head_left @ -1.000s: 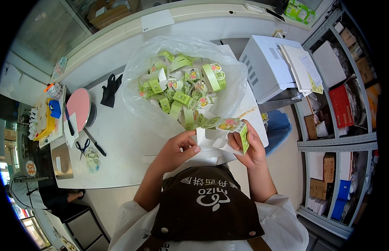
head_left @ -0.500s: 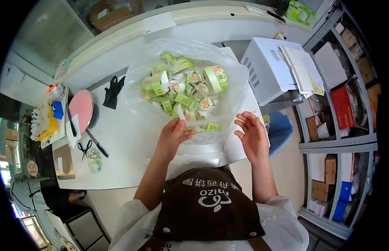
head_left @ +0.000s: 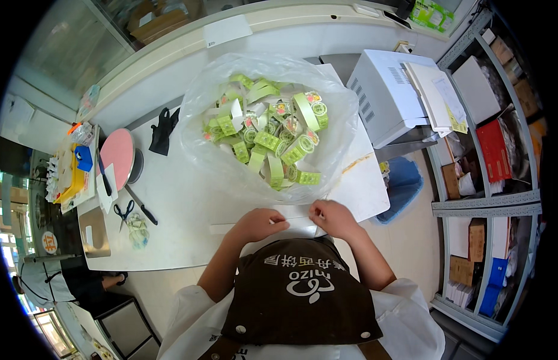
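Observation:
A big clear plastic bag (head_left: 198, 141) lies wide open on the table, full of curled green-and-white printed paper bands (head_left: 267, 141). Between the bag and my apron, a pale paper strip (head_left: 222, 228) lies along the near table edge. My left hand (head_left: 259, 224) is over this strip, its fingers curled together; what they hold, if anything, is hidden. My right hand (head_left: 334, 217) pinches near the strip's right end, its thumb and fingertips close together. The two hands are a short way apart, both below the bag.
On the left are a pink round turntable (head_left: 116, 161), knives (head_left: 141, 205), scissors (head_left: 123, 211), a crumpled bag (head_left: 137, 231) and a black glove-like item (head_left: 164, 131). A white appliance (head_left: 387, 99) stands right, above a blue bin (head_left: 404, 191). Shelves (head_left: 489, 207) line the right side.
Both hands have moved down and inward from the bag to the near table edge. A white-and-green band that my left hand held now lies in the bag. My right hand has closed.

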`<state>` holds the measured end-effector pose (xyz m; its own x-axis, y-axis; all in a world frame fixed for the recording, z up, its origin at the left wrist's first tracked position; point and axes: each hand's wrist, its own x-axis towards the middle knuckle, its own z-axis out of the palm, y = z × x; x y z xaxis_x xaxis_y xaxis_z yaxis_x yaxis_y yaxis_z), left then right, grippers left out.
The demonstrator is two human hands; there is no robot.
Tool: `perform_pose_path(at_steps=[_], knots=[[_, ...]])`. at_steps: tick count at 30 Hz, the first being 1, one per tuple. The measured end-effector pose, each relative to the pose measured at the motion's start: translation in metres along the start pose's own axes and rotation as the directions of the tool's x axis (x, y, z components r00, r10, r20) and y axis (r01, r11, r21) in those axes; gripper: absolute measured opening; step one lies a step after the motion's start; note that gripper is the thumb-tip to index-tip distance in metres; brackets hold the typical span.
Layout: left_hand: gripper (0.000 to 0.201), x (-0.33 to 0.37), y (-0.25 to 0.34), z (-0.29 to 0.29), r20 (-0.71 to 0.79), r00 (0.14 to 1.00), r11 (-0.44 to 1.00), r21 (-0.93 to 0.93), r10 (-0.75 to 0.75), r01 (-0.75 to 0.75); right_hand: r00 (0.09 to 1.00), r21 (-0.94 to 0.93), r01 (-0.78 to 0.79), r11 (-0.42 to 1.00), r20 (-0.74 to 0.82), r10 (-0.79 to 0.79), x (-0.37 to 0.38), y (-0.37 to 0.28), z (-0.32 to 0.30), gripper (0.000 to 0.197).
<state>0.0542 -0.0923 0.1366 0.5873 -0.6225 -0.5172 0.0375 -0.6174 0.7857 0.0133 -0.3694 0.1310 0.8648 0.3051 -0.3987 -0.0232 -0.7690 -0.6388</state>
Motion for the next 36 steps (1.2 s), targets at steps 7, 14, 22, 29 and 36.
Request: perform_pose_path(at_steps=[7, 14, 22, 29, 36], knots=[[0.058, 0.008, -0.111, 0.053, -0.504, 0.847, 0.768, 0.47, -0.17, 0.434, 0.984, -0.182, -0.171, 0.968, -0.078, 0.159, 0.015, 0.043, 0.074, 0.049], [0.065, -0.003, -0.126, 0.054, -0.486, 0.847, 0.695, 0.534, -0.214, 0.482, 0.99, -0.3, -0.117, 0.947, -0.111, 0.087, 0.014, 0.062, 0.087, 0.056], [0.063, 0.003, -0.137, 0.046, -0.405, 0.902, 0.687, 0.614, -0.149, 0.389, 0.988, -0.271, 0.004, 0.962, -0.145, -0.045, 0.022, 0.084, 0.09, 0.036], [0.057, -0.005, -0.138, 0.046, -0.434, 0.892, 0.717, 0.583, -0.123, 0.383, 0.982, -0.006, 0.053, 0.999, -0.181, -0.054, 0.025, 0.095, 0.085, 0.029], [0.053, -0.004, -0.133, 0.054, -0.433, 0.889, 0.658, 0.628, -0.148, 0.416, 0.995, 0.261, 0.065, 0.963, -0.094, -0.041, 0.038, 0.12, 0.082, 0.026]])
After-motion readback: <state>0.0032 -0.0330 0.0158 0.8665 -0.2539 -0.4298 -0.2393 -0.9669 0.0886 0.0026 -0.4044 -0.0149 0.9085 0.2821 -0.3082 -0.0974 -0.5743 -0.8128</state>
